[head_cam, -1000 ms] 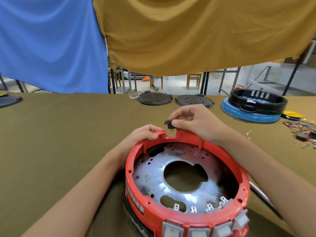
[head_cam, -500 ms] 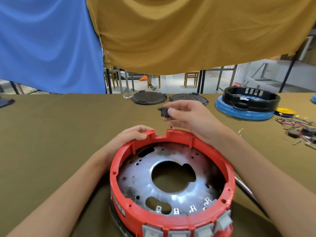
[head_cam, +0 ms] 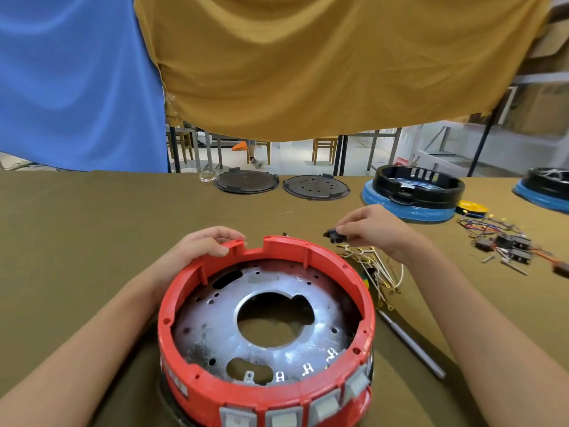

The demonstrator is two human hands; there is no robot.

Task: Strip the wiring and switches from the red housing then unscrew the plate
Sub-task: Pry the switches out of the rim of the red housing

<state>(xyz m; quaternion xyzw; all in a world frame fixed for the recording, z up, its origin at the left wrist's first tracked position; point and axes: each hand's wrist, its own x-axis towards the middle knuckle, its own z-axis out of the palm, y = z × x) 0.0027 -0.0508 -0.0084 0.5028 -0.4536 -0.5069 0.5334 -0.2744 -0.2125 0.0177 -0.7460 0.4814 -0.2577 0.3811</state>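
Note:
The round red housing (head_cam: 335, 263) stands in front of me on the olive table, with a metal plate (head_cam: 215, 322) with a central hole inside it and several grey switches (head_cam: 323, 406) along its near wall. My left hand (head_cam: 197, 245) grips the housing's far-left rim beside a notch. To the right of the housing, my right hand (head_cam: 372, 229) pinches a small black socket part (head_cam: 332, 235) above a loose bundle of white and yellow wires (head_cam: 374, 266).
A screwdriver (head_cam: 409, 343) lies right of the housing. Removed wiring and black switches (head_cam: 505, 241) are heaped at the right. Two dark round lids (head_cam: 246, 181) and black-and-blue housings (head_cam: 415, 192) sit along the far edge. The table's left half holds nothing.
My right hand lifted the black socket part out of the rim notch and carried it right, over the wire bundle. My left hand stayed on the rim.

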